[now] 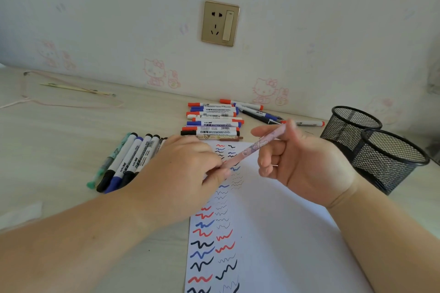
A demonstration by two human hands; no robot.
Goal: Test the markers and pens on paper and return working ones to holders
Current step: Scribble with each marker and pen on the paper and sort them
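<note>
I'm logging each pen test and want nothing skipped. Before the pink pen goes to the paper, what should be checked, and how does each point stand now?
1. Pink pen held firmly: ok, the right hand grips its upper part and the left hand pinches its lower end.
2. Cap off, tip exposed: cannot tell, the left hand's fingers cover that end.
3. Free space on the paper for a new stroke: ok, the area right of the squiggles is blank.
4. Mesh holders within reach and upright: ok, both stand beside the right hand.
5. Holders ready to receive pens: ok, no pens show inside.
</note>
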